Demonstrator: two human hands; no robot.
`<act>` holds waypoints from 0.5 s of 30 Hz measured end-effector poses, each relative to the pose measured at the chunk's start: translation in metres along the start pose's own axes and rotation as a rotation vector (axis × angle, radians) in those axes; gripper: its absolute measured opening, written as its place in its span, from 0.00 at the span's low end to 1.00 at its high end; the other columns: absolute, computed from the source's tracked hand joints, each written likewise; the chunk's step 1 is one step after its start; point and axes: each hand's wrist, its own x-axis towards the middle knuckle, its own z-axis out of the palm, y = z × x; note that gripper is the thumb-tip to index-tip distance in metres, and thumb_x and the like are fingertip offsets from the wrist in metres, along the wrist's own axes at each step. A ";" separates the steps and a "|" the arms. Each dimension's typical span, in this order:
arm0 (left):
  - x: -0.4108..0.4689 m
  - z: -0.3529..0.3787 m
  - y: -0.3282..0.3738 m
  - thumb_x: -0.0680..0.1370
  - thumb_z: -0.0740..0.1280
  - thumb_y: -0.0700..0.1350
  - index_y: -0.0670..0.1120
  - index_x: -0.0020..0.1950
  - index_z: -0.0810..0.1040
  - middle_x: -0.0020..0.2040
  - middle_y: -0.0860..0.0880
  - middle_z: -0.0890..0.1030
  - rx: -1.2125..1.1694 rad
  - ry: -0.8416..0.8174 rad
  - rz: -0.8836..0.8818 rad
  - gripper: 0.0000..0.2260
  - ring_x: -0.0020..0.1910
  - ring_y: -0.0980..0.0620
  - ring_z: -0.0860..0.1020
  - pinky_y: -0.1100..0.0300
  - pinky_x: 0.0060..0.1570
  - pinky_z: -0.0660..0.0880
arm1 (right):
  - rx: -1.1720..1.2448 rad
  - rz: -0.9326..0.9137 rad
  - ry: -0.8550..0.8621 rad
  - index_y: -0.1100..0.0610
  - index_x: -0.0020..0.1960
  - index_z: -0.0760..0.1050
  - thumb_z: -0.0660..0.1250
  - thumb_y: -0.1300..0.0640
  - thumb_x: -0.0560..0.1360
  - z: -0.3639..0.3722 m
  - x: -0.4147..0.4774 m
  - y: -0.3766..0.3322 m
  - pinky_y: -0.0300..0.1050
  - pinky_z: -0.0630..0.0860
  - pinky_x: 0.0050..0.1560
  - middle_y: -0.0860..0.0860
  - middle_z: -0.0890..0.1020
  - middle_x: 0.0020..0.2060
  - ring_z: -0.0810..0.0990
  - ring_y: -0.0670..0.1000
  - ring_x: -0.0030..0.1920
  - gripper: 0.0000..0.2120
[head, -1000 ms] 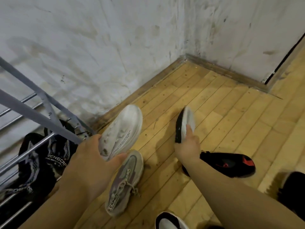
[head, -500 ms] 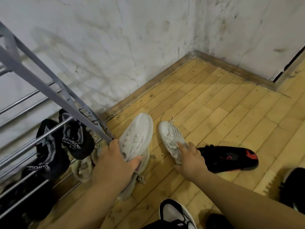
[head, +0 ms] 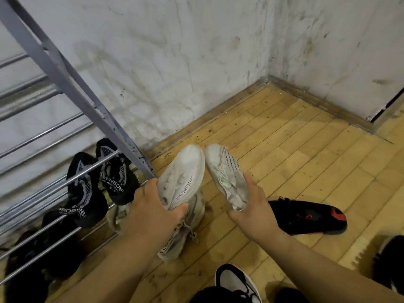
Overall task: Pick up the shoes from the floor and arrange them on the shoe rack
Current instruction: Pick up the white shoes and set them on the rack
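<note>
Both hands (head: pixel 153 206) hold white sneakers (head: pixel 181 178) beside the shoe rack (head: pixel 72 84)

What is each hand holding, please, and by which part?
The left hand grips the sole-up white sneaker by its heel end; the right hand holds the laces-up white sneaker, also at the heel.

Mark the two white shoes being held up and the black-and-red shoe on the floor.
Plain white shoe (head: pixel 182 173): head view, middle of its broad smooth face.
White shoe with laces (head: pixel 222 174): head view, on the laces.
Black-and-red shoe (head: pixel 314 217): head view, black midsection.
</note>
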 end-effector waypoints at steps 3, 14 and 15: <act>-0.013 -0.029 0.011 0.69 0.72 0.70 0.54 0.81 0.53 0.73 0.48 0.64 -0.062 0.069 -0.002 0.48 0.71 0.43 0.70 0.43 0.64 0.74 | 0.010 -0.158 0.162 0.43 0.82 0.49 0.78 0.45 0.71 -0.027 -0.012 -0.045 0.49 0.69 0.69 0.46 0.66 0.70 0.64 0.46 0.70 0.50; -0.092 -0.200 0.044 0.70 0.73 0.68 0.52 0.79 0.54 0.69 0.46 0.67 -0.288 0.512 0.137 0.46 0.67 0.42 0.72 0.46 0.61 0.74 | 0.095 -0.544 0.412 0.43 0.80 0.53 0.81 0.50 0.68 -0.133 -0.062 -0.236 0.49 0.65 0.71 0.53 0.66 0.72 0.64 0.53 0.73 0.50; -0.101 -0.212 0.043 0.71 0.73 0.68 0.51 0.79 0.55 0.69 0.45 0.67 -0.290 0.546 0.138 0.46 0.66 0.41 0.73 0.46 0.60 0.74 | 0.092 -0.572 0.422 0.44 0.80 0.53 0.81 0.50 0.68 -0.137 -0.069 -0.249 0.46 0.63 0.70 0.53 0.66 0.73 0.64 0.52 0.73 0.50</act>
